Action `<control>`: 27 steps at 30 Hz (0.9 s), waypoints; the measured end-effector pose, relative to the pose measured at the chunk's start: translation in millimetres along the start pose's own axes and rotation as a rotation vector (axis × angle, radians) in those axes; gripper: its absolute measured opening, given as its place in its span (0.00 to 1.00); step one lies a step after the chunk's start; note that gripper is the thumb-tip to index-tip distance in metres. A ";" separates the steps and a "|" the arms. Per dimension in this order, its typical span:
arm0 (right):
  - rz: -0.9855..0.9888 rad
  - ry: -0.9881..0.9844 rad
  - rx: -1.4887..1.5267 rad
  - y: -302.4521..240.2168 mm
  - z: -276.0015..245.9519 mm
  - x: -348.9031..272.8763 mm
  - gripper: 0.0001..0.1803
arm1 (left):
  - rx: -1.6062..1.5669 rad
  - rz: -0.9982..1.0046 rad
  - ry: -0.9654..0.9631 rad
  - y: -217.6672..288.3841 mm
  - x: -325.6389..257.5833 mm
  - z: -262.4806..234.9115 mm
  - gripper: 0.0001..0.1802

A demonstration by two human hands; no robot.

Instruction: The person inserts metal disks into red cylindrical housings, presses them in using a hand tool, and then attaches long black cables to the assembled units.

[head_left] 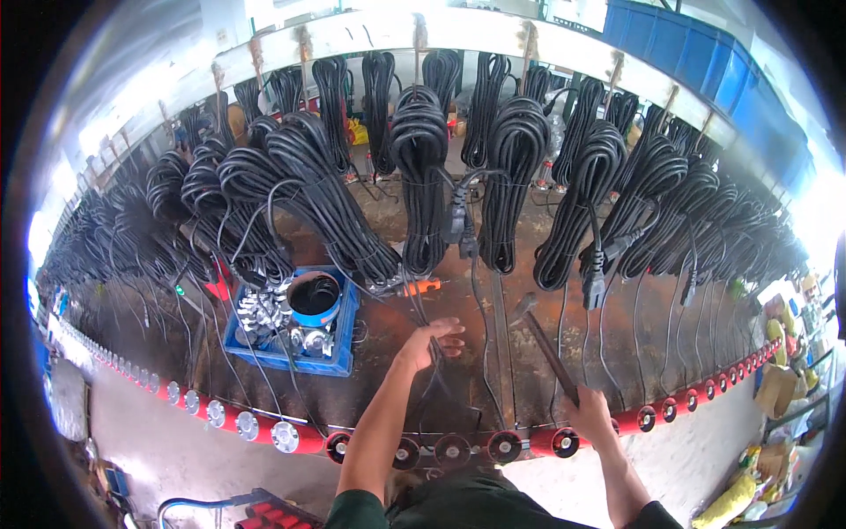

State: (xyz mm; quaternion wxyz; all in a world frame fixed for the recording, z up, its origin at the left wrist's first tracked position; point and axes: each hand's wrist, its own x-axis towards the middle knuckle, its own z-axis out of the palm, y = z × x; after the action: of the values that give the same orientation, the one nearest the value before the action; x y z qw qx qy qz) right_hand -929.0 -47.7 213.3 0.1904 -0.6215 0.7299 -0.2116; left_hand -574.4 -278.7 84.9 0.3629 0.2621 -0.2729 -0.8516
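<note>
My right hand (591, 414) is closed around the handle of a hammer (553, 354), whose head points up and left over the dark worktable (529, 401). Near the table's middle, my left hand (432, 342) has its fingers apart, and thin black cables (418, 304) run down past its palm. Below both hands, a row of red cylinders (548, 441) lies along the table's front edge. Their near ends here show dark round openings, while those farther left carry silver metal caps (285, 436). Coiled black power cables (419, 176) with plugs hang above.
Left of my left hand stands a blue crate (286, 360) holding silver metal parts and a blue round tub (315, 300). An orange-handled tool (423, 287) lies behind my left hand. A white overhead beam (370, 33) curves across the top. Cartons and bags (775, 397) sit at far right.
</note>
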 end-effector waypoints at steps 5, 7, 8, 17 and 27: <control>-0.040 -0.226 0.101 -7.2 16.4 78.4 0.18 | 0.162 -0.025 0.035 -50.2 17.4 -8.4 0.36; 0.097 -0.535 0.382 -36.4 22.7 104.6 0.19 | 0.063 0.037 -0.095 -52.2 0.6 8.4 0.34; 0.047 -0.564 0.409 -46.8 31.3 119.1 0.18 | 0.064 0.045 -0.189 -53.8 -9.0 12.4 0.31; -0.815 -0.414 0.144 -123.9 188.3 220.0 0.19 | 0.039 0.058 -0.121 -46.3 -137.4 85.4 0.13; -0.894 -0.262 -0.306 -199.5 246.7 201.2 0.17 | 0.193 0.177 0.011 -52.6 -153.9 86.5 0.20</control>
State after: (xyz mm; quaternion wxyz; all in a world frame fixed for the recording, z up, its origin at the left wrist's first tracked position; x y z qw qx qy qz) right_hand -661.7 -291.8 112.4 0.0776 -0.9161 0.3845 -0.0831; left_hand -563.0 -106.9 150.4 0.4111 0.2753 -0.3739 -0.7845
